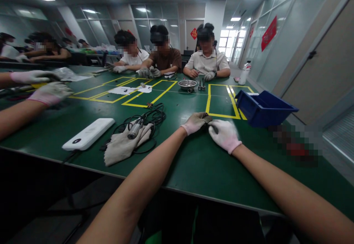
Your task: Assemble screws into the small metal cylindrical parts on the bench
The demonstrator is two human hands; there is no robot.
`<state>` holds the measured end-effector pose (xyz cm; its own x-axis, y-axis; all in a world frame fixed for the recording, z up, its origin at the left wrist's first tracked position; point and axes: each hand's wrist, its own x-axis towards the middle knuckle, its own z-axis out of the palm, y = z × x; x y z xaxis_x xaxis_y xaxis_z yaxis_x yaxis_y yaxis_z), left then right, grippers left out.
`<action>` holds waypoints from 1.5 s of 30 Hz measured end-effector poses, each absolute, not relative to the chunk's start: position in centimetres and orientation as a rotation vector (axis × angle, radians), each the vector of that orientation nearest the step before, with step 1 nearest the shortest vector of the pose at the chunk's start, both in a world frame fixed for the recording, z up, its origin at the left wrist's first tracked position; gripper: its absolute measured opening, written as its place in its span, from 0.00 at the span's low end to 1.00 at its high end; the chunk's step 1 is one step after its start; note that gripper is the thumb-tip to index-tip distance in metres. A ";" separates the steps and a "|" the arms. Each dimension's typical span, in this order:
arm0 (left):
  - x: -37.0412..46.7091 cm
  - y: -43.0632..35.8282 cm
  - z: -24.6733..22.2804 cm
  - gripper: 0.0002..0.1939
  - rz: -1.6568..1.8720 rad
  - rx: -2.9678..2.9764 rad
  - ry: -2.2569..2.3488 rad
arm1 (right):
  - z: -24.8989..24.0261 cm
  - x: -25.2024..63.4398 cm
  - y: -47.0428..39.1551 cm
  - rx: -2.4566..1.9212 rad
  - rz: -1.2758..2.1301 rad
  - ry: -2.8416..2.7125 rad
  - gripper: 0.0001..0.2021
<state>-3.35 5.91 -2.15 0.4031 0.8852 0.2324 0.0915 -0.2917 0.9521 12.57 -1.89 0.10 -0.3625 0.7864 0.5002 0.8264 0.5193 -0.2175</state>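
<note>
In gloves with pale pink cuffs, my hands meet over the green table. My left hand has its fingers closed, and its fingertips are dark with grime. Against it my right hand, a little smeared by motion, curls its thumb and fingers inward. A small dark thing seems to sit between the fingertips, mostly hidden by them. Left of my hands, a metal cylinder-shaped tool with a black cable lies across a pair of loose grey gloves.
A white power strip lies at left. Right of my hands stands a blue bin. Beyond are yellow tape outlines, a metal bowl and a white bottle. Three people sit opposite; a co-worker's gloved hands reach in from the left.
</note>
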 end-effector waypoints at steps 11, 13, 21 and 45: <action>-1.7 3.4 -1.6 0.13 0.832 2.334 1.069 | -0.3 13.6 -0.2 -1.015 0.014 -1.973 0.13; -1.8 3.3 -1.3 0.14 0.814 2.420 1.127 | -0.4 13.9 -0.1 -1.026 0.033 -1.996 0.13; -4.2 3.3 -0.3 0.24 0.632 2.703 1.359 | -0.5 13.5 -0.4 -0.978 0.237 -2.157 0.14; -5.1 2.9 2.0 0.42 0.715 2.750 1.287 | -0.6 13.8 -0.2 -1.275 0.252 -2.157 0.12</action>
<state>-5.13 2.94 2.02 0.5548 0.7323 0.3949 0.7221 -0.6596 0.2087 13.82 -0.20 -0.55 -0.3479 0.8440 0.4082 0.7273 0.5177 -0.4506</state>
